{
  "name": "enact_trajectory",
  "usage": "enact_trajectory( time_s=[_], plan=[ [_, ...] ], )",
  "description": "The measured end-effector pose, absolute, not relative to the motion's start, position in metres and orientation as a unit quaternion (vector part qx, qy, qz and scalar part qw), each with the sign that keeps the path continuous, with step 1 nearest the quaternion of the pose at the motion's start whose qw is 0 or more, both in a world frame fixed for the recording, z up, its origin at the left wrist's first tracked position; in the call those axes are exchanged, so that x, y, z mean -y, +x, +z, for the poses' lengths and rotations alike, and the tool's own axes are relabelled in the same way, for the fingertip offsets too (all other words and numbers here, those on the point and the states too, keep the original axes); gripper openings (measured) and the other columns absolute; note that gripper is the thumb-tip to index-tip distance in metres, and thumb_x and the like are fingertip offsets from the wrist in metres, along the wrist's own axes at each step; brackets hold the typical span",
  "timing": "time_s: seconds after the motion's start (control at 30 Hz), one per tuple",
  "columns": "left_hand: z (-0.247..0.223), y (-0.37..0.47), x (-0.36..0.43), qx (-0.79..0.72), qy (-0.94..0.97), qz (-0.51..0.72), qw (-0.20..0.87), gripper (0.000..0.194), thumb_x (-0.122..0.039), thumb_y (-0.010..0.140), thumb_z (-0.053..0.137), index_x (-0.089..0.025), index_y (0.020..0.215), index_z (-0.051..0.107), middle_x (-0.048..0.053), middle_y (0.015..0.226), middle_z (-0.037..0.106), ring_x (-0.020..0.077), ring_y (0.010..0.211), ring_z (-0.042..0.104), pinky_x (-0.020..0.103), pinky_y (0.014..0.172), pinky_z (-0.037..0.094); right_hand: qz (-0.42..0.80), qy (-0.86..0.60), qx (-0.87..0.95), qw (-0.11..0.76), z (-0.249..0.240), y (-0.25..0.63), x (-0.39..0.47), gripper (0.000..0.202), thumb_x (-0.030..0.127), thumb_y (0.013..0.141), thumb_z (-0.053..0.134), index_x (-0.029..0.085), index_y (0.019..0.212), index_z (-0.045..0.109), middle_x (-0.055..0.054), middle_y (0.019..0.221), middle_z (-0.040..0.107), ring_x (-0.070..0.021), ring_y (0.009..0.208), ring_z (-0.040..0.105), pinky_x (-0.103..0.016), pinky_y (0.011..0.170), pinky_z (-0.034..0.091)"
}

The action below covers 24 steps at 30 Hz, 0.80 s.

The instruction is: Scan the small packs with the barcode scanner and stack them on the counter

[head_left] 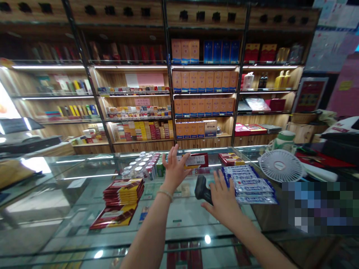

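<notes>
Over the glass counter [182,213], my left hand [175,173] is raised with its fingers spread. Just past its thumb is a red packet [198,160] with a white barcode label facing me; whether the thumb touches it, I cannot tell. My right hand [224,200] reaches out flat, fingers extended, beside a black handheld barcode scanner [202,186]. Its thumb lies close to the scanner's handle, which the hand partly hides. To the left are stacked red and yellow chocolate packets [122,198]. Blue and white packets [252,183] lie in rows right of my right hand.
Several small lidded jars [140,166] stand behind the chocolate stack. More red packets [231,158] lie at the back. A white fan [280,165] and a green-and-white container [285,138] are on the right. Lit shelves with boxes [206,106] line the wall.
</notes>
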<state>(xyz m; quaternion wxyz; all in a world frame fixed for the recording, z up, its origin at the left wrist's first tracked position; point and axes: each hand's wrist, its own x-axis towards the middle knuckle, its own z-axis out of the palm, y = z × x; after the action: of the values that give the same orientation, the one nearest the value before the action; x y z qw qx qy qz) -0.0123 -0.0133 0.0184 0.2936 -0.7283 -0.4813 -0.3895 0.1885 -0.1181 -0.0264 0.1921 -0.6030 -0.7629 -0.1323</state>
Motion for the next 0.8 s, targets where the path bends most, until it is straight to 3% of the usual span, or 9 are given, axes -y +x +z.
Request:
enact_trajectory(
  time_s=[0.27,0.37,0.47,0.53,0.63,0.8],
  plan=[
    [0.018,-0.014,0.013,0.488,-0.728,-0.386,0.288,0.077,-0.044,0.058,0.095,-0.036,0.129,0.065,0.019,0.165,0.028,0.0397,0.150,0.030,0.063,0.121,0.009,-0.129,-0.600,0.754,0.234,-0.032,0.186,0.115,0.033,0.038,0.082,0.071,0.015,0.105,0.071,-0.021,0.160,0.039,-0.0409,0.151,0.029,-0.067,0.116,0.026],
    [0.018,-0.016,0.013,0.497,-0.725,-0.386,0.280,0.078,-0.043,0.058,0.095,-0.037,0.130,0.065,0.018,0.165,0.029,0.0395,0.150,0.031,0.063,0.120,0.010,-0.108,-0.576,0.757,0.288,-0.028,0.189,0.119,0.023,0.031,0.080,0.068,0.018,0.100,0.071,-0.017,0.157,0.046,-0.0387,0.146,0.040,-0.060,0.113,0.038],
    [0.018,-0.018,0.014,0.505,-0.723,-0.384,0.274,0.075,-0.042,0.061,0.093,-0.036,0.130,0.065,0.017,0.166,0.027,0.0398,0.150,0.031,0.063,0.121,0.009,-0.045,-0.561,0.743,0.363,-0.021,0.194,0.125,0.029,0.030,0.083,0.063,0.020,0.110,0.066,-0.014,0.142,0.062,-0.0313,0.121,0.066,-0.044,0.095,0.054],
    [0.019,-0.018,0.014,0.509,-0.720,-0.384,0.274,0.070,-0.042,0.065,0.091,-0.035,0.129,0.065,0.017,0.166,0.027,0.0392,0.149,0.031,0.063,0.121,0.009,0.006,-0.568,0.726,0.388,-0.016,0.199,0.130,0.033,0.034,0.085,0.060,0.023,0.116,0.063,-0.010,0.114,0.075,-0.0281,0.096,0.075,-0.038,0.079,0.056],
    [0.019,-0.019,0.014,0.513,-0.717,-0.385,0.273,0.067,-0.043,0.067,0.089,-0.035,0.128,0.066,0.017,0.166,0.027,0.0388,0.149,0.032,0.063,0.120,0.010,0.113,-0.564,0.714,0.399,-0.006,0.205,0.135,0.032,0.041,0.087,0.056,0.025,0.115,0.059,-0.002,0.082,0.074,-0.0247,0.073,0.074,-0.031,0.063,0.052],
    [0.019,-0.019,0.013,0.514,-0.713,-0.393,0.271,0.069,-0.041,0.065,0.090,-0.035,0.129,0.065,0.016,0.166,0.028,0.0396,0.150,0.031,0.063,0.120,0.010,0.271,-0.527,0.707,0.385,0.005,0.209,0.138,0.033,0.043,0.086,0.056,0.024,0.114,0.057,0.000,0.080,0.071,-0.0171,0.057,0.065,-0.026,0.052,0.045]
  ],
)
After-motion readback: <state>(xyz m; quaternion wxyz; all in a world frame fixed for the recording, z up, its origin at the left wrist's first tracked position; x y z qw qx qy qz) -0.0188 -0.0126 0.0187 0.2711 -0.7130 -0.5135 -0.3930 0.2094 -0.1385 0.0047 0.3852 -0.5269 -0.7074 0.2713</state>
